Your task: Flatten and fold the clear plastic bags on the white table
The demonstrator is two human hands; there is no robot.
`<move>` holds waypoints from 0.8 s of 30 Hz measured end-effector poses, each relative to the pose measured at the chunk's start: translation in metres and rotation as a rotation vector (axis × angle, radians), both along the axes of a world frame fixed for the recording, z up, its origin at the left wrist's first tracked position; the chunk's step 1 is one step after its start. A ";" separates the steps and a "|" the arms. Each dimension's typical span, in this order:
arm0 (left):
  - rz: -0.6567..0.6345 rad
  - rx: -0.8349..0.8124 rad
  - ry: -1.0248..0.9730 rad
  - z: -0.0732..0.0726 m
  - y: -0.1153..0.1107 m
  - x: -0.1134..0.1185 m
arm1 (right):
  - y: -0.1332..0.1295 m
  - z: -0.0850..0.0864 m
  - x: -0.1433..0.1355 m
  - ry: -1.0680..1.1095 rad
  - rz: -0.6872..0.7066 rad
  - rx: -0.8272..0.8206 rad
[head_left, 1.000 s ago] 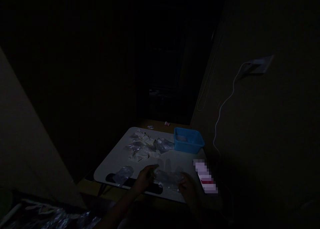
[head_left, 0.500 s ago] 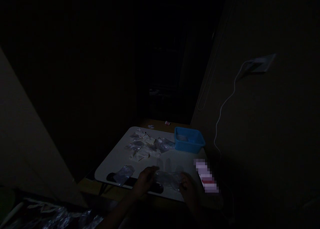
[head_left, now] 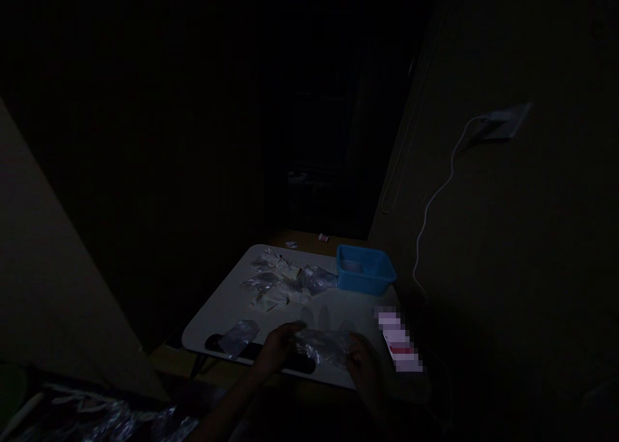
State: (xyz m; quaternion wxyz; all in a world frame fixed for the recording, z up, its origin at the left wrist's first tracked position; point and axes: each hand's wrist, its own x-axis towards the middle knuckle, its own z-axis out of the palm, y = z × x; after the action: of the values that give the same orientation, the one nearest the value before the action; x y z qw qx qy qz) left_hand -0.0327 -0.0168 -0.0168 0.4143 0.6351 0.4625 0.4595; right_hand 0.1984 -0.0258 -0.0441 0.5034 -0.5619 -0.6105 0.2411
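Stretched between my two hands above the near edge of the small white table [head_left: 225,303] is a clear plastic bag [head_left: 323,347]. My left hand [head_left: 279,346] grips its left end, and my right hand [head_left: 358,358] pinches the right end. To the left lies another clear plastic bag [head_left: 240,337], partly over the table's dark slot [head_left: 261,350]. A heap of crumpled clear bags and whitish pieces [head_left: 280,282] covers the table's far part. The light is too dim to show whether the held bag has anything in it.
A blue plastic basket [head_left: 366,281] stands at the table's far right corner. A pixelated bright panel [head_left: 399,340] is by the right edge. A white cable [head_left: 425,216] hangs from a wall socket [head_left: 507,121]. Shiny plastic [head_left: 116,422] lies low at the left.
The bag between my hands has changed shape slightly and catches more light. My hands stay in nearly the same place, and the other things have not moved.
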 end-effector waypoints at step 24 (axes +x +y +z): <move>0.027 0.456 0.691 -0.010 -0.013 0.009 | 0.010 0.041 0.010 -0.640 0.079 0.073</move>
State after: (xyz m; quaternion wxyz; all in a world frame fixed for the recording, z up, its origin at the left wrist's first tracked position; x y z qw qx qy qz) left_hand -0.0237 -0.0297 -0.0264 0.0770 0.8213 0.4691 0.3154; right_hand 0.2080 -0.0160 -0.0030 0.2958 -0.5667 -0.7674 0.0495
